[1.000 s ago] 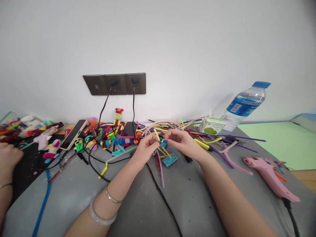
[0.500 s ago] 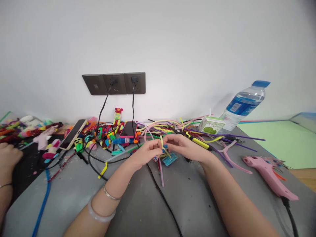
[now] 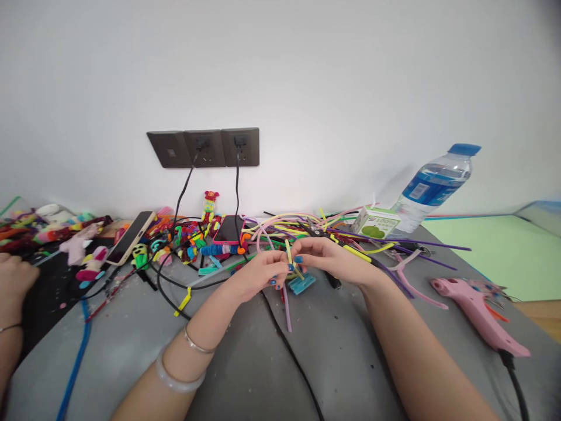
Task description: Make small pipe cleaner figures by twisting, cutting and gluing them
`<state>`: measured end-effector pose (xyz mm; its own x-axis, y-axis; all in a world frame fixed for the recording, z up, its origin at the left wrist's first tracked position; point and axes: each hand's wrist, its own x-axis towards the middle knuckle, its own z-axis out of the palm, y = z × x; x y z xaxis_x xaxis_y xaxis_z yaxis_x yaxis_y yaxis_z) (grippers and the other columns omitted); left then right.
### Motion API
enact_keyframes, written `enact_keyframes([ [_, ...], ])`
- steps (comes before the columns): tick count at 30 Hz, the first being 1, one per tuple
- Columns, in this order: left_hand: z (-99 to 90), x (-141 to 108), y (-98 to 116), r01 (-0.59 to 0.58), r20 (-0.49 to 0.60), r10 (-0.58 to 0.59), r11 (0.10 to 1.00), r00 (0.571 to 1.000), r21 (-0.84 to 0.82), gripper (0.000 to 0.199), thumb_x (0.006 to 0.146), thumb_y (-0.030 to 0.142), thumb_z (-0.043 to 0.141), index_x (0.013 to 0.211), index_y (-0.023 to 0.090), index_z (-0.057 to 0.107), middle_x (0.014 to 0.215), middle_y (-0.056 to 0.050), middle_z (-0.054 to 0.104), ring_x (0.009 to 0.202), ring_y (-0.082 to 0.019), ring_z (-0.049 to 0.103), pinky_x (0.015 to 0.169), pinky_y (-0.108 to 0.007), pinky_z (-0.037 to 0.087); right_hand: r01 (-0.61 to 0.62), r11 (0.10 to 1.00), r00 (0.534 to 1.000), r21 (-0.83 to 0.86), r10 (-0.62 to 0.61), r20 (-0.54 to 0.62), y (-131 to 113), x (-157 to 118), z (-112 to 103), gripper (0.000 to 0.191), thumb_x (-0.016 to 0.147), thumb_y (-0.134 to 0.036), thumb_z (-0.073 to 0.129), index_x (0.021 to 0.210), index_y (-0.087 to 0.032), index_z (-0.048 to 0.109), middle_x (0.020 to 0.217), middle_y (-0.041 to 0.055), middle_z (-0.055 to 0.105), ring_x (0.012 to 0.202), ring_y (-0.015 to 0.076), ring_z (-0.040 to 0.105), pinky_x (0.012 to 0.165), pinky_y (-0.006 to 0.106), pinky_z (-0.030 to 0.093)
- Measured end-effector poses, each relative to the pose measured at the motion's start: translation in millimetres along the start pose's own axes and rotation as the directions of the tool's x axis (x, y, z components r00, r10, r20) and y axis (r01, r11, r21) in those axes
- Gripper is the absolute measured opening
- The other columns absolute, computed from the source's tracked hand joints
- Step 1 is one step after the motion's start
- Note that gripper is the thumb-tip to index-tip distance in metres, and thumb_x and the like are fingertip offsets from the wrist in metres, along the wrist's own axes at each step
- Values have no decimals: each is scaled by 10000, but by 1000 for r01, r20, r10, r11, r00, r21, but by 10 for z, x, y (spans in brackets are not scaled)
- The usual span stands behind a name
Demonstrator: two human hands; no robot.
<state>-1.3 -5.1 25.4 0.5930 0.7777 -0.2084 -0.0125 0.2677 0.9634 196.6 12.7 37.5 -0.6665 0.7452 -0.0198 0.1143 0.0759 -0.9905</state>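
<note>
Between my fingertips, above the middle of the grey table, is a short yellow pipe cleaner. My left hand pinches it from the left with thumb and fingers closed. From the right, my right hand has its thumb and forefinger curled around the same piece. Just below the hands lies a flat light-blue piece, and a lilac pipe cleaner points toward me beside it. Pliers with yellow-and-black handles lie partly hidden behind my right hand.
A pink glue gun lies at right. A water bottle leans behind a green-white box. Loose pipe cleaners, small fuzzy figures and two phones line the wall. Black cables cross the table. Another person's hand rests at far left.
My right hand has shifted slightly to the right, its thumb and forefinger a little farther from my left fingertips. The yellow pipe cleaner stays between the hands.
</note>
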Motion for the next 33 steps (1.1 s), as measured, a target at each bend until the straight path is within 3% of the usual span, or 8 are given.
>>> enact_keyframes([
  [7,23,8,-12,20,-6,-20,1000,1000,0,117,699,248,579,670,183,486,535,65,421,501,-73,341,546,-247,303,52,997,996,65,-46,-79,-52,18,68,305,853,-494,657,924,-200,623,858,22,632,704,130,545,626,243,457],
  [11,32,46,-67,-130,-78,140,984,987,119,123,759,267,570,721,184,489,629,45,465,553,-87,408,556,-243,334,49,994,987,99,-33,-157,14,48,44,330,811,-493,712,798,-190,581,732,-15,592,626,105,539,583,226,447],
  [14,20,68,-104,-286,-165,362,888,917,360,118,826,284,571,882,182,552,735,13,563,657,-120,513,605,-244,391,77,984,971,163,-37,-238,88,72,10,347,790,-499,734,815,-189,580,726,-25,598,613,96,559,605,225,466],
  [18,1,80,-127,-341,-195,523,751,830,565,134,823,225,597,955,199,594,831,-10,638,760,-142,599,652,-233,445,114,976,942,184,-47,-333,124,103,14,372,740,-510,770,798,-188,594,718,-19,609,626,112,585,629,248,492],
  [28,-10,44,-112,-322,-287,633,669,719,670,55,800,227,676,852,218,693,834,-15,728,735,-153,651,664,-249,468,115,968,931,222,-27,-365,109,138,87,371,686,-500,806,705,-179,622,716,2,642,655,125,595,670,272,512],
  [33,-3,31,-116,-333,-307,670,649,676,684,75,821,253,677,855,231,741,844,-21,757,740,-168,664,687,-268,483,123,981,920,150,-56,-388,93,123,74,380,702,-526,779,696,-183,617,752,17,645,700,147,584,714,306,508],
])
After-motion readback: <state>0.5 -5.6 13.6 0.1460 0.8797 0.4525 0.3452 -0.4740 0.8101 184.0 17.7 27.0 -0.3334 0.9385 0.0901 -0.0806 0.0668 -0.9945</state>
